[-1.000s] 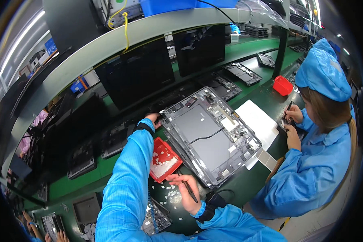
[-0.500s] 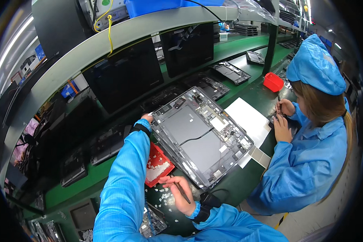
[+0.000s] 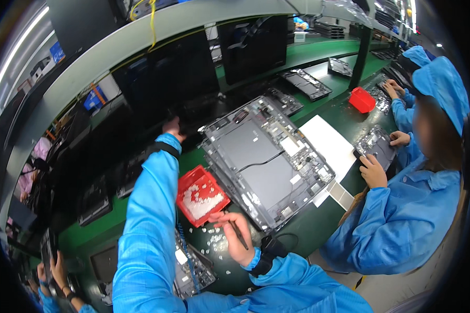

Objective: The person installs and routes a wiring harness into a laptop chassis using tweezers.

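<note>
An opened laptop chassis, with a bare circuit board and a black cable across its grey panel, lies on top of another at the middle of the bench. My left hand reaches out beyond the red tray, just left of the chassis's far corner and apart from it. Dark surroundings and blur hide its fingertips. Close to the chassis's near edge, my right hand grips a slim dark tool, fingers curled palm up. Between my forearms sits a red tray of small whitish pieces.
Whitish bits are scattered below the tray, beside another opened device. A white sheet lies right of the chassis. Co-workers in blue sit at the right; one handles a laptop part. Another person's hands show at lower left.
My left hand has left the chassis's corner and moved left, uncovering more of the red tray. My right hand keeps the tool in nearly the same place. Another person's hands have appeared at lower left.
</note>
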A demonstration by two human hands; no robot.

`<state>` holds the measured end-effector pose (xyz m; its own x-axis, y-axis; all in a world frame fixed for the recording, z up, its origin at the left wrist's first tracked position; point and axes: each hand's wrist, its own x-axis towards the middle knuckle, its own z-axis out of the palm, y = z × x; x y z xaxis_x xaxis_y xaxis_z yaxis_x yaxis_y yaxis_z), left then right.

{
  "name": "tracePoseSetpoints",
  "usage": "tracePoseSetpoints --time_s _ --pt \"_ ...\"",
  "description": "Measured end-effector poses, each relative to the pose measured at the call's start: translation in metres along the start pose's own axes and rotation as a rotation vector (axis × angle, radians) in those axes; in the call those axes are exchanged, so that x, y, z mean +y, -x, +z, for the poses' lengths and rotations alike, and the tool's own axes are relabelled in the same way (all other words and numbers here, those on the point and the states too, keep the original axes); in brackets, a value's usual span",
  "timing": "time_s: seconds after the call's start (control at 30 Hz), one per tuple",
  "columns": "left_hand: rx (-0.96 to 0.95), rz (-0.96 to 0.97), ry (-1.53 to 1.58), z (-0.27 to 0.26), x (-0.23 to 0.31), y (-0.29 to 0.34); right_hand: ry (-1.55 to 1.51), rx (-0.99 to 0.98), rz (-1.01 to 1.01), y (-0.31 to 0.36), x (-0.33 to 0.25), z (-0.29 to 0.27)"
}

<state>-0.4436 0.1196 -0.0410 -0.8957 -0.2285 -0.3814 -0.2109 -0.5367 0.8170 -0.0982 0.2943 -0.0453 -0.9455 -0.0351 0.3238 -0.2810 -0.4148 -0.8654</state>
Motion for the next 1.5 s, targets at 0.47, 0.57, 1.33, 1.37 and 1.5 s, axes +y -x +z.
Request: tracePoseSetpoints --time_s 0.47,0.57,1.33,1.37,1.5 --pt "-0.282 0.262 -0.507 -0.297 0.160 0.290 -0.142 0.089 -0.259 -0.001 -0.008 0.017" --pt "-0.342 0.113 -0.623 -0.316 0.119 0.316 -0.119 0.054 -0.277 0.000 -0.003 0.017" --pt "-0.410 0.891 -1.414 -0.172 -0.057 0.373 0.751 -0.687 0.080 0.009 -0.006 0.027" --pt "-0.421 0.897 -1.412 -0.172 -0.060 0.375 0.757 -0.677 0.078 0.010 -0.003 0.026" --pt "-0.355 0.835 -1.374 -0.176 -0.062 0.382 0.702 -0.732 0.042 0.013 -0.001 0.027"
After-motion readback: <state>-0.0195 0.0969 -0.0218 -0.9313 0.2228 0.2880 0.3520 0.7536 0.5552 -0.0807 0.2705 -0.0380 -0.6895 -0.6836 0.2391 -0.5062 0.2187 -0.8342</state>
